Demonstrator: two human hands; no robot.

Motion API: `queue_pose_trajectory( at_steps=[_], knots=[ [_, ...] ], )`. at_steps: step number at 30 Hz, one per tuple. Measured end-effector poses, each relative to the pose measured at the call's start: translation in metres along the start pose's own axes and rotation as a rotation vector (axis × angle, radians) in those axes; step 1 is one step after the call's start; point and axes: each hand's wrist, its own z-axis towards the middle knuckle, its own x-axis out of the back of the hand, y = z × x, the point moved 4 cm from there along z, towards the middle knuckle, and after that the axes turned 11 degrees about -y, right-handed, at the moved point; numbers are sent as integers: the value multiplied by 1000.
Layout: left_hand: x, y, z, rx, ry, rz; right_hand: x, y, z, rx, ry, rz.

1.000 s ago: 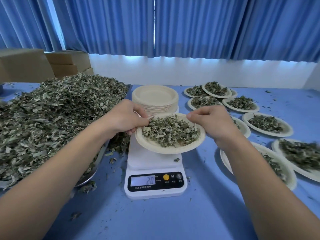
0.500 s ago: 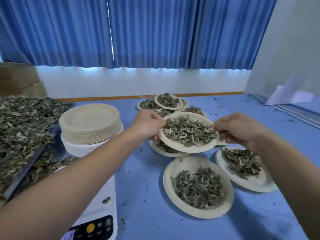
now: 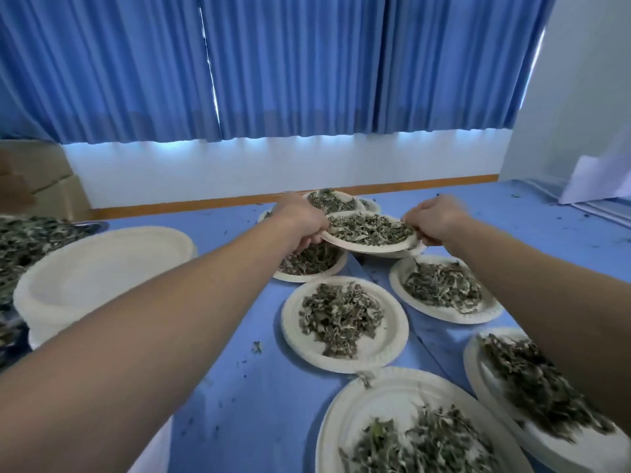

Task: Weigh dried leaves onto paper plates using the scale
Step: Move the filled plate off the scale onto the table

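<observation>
Paper plate of dried leaves: light, bendy, easily spilled. Held level above filled plates; left hand and right hand pinching opposite rims, the best hold.

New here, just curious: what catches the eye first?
The left hand and right hand hold a paper plate of dried leaves by its rim, mid-table. Filled plates spread over the blue table below and right of it; a stack of empty plates stands at the left.
</observation>
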Motion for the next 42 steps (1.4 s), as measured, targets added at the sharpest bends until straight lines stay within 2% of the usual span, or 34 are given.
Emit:
queue_pose_trajectory(
  at_steps=[3,11,15,20,23,27,31,34,38,42],
  knots=[
    [-7,-9,18,4,-22,112,-13,1,22,59,57,-174],
    [-19,-13,35,-36,46,441,-32,18,35,66,85,-261],
    [-5,-3,19,-92,83,469,-27,-1,20,138,134,-345],
    [36,13,-35,-242,132,413,-45,-62,-24,376,103,-295],
    [68,16,-83,-380,215,508,-76,-106,-69,583,7,-294],
    [117,-9,-143,-417,348,559,-124,-149,-139,820,-100,-307],
    [169,-53,-188,-316,513,332,-172,-182,-208,1065,-246,-317],
    [193,-85,-217,-257,573,173,-213,-192,-236,1100,-413,-440],
    [201,-129,-237,-112,433,-20,-245,-193,-245,1024,-502,-517],
    [190,-165,-244,-53,294,-235,-249,-191,-242,1019,-496,-445]
  ],
)
